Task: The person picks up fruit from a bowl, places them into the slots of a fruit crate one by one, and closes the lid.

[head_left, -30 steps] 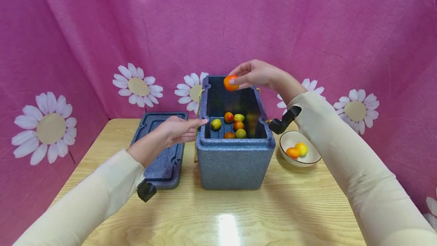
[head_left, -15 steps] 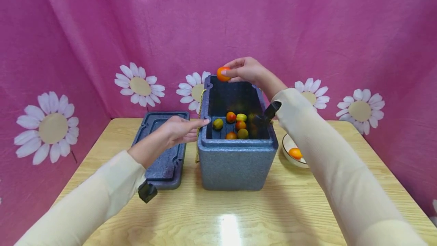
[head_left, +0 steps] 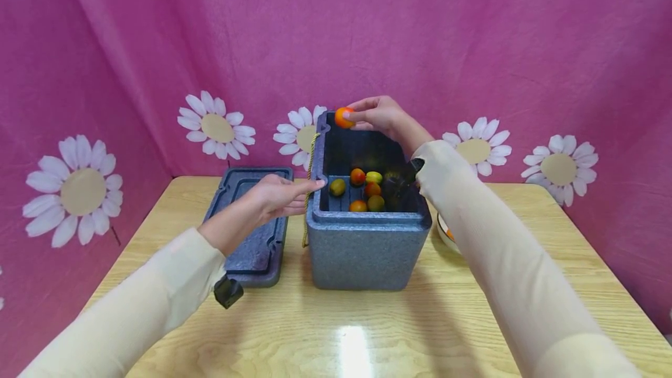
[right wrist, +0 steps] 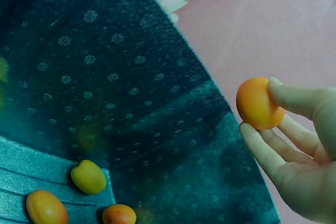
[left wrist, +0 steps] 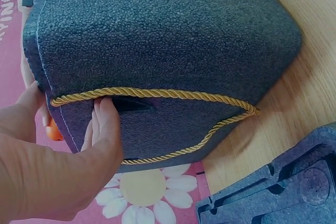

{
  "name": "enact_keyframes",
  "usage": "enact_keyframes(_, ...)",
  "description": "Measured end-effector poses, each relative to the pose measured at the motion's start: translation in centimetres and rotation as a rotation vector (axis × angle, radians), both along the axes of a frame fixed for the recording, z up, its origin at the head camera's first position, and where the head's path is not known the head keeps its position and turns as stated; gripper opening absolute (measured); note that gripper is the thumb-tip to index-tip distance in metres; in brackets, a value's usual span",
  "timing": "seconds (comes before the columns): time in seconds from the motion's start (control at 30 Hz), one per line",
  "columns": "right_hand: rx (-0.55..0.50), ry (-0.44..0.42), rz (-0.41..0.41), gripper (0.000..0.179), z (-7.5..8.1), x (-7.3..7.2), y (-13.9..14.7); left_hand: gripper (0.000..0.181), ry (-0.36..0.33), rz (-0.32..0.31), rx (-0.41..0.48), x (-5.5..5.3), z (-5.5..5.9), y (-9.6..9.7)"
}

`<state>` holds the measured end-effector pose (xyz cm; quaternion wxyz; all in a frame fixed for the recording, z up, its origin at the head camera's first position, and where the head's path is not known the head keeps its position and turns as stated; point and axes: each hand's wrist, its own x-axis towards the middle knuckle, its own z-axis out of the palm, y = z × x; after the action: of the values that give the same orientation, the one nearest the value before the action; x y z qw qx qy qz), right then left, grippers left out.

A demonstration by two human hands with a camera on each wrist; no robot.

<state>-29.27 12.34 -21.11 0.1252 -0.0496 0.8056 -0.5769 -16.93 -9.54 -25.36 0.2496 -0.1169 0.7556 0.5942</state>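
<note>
My right hand (head_left: 385, 116) pinches a small round orange fruit (right wrist: 259, 103) between thumb and fingertips, at the far end of a grey foam cooler box (head_left: 362, 255). The right wrist view has this fruit beside the box's rim. My left hand (head_left: 278, 196) holds the box's left side, its thumb at the rim. In the left wrist view the left fingers (left wrist: 106, 114) touch the outer wall by a gold rope (left wrist: 157, 94). Several red, orange and yellow-green fruits lie on the box floor, among them a yellow-green fruit (right wrist: 88, 177) and an orange fruit (right wrist: 47, 207).
The box's lid (head_left: 247, 249) lies on the wooden table (head_left: 294, 331), left of the box. A white bowl (head_left: 445, 237) stands to the right, mostly hidden by the right sleeve (head_left: 493, 249). Behind the table hangs a pink curtain (head_left: 294, 28) with white flowers.
My right hand with the orange fruit has moved left, first up and then slightly down. The right sleeve now covers most of the bowl. My left hand keeps its place on the box.
</note>
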Motion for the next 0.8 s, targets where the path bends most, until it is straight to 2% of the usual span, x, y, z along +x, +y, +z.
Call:
enact_keyframes(0.13, 0.068, 0.004, 0.002, 0.040, -1.0, -0.1, 0.0, 0.090, -0.003, 0.000, 0.007, 0.0, 0.0, 0.1)
enact_keyframes(0.2, 0.168, 0.035, 0.005, 0.038, -1.3, -0.1, -0.1, 0.090, -0.005, -0.001, 0.009, 0.0, 0.0, 0.1)
enact_keyframes(0.33, 0.439, 0.154, -0.012, 0.035, -1.6, 0.0, -0.2, 0.089, -0.001, -0.001, 0.009, 0.1, 0.0, 0.1)
enact_keyframes(0.43, 0.569, 0.215, -0.050, 0.037, -1.4, 0.1, -0.2, 0.088, 0.009, -0.012, 0.011, 0.2, 0.0, 0.1)
enact_keyframes(0.57, 0.609, 0.231, -0.051, 0.038, -0.7, 0.5, -0.1, 0.088, 0.011, -0.012, 0.013, 0.2, 0.0, 0.1)
enact_keyframes(0.8, 0.593, 0.277, 0.027, 0.038, 1.7, 2.0, 0.4, 0.086, 0.004, 0.022, 0.006, 0.2, 0.0, 0.2)
